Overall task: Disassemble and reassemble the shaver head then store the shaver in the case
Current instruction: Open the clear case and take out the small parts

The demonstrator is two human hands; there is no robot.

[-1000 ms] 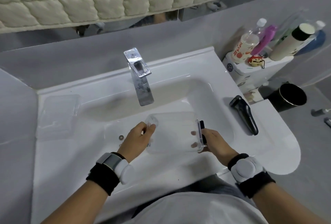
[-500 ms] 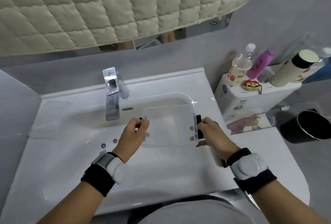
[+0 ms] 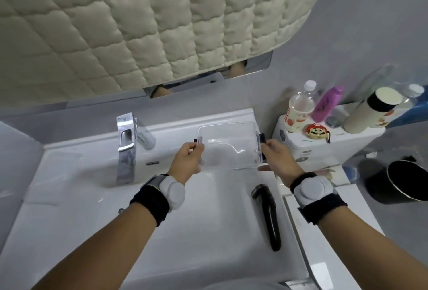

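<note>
I hold a clear plastic case with black side clips above the back right of the white sink. My left hand pinches its left end and my right hand grips its right end by the clip. The black shaver lies untouched on the sink's right rim, head pointing away from me, below my right wrist. I cannot tell whether the case is open or closed.
A chrome faucet stands at the sink's back left. A clear lid or tray rests on the left rim. Bottles and a figure keychain sit on the toilet tank at right. A black bin stands on the floor.
Both hands have carried the clear case up and away, from over the basin toward the sink's back right. The view tilted, and the shaver now shows below my right wrist.
</note>
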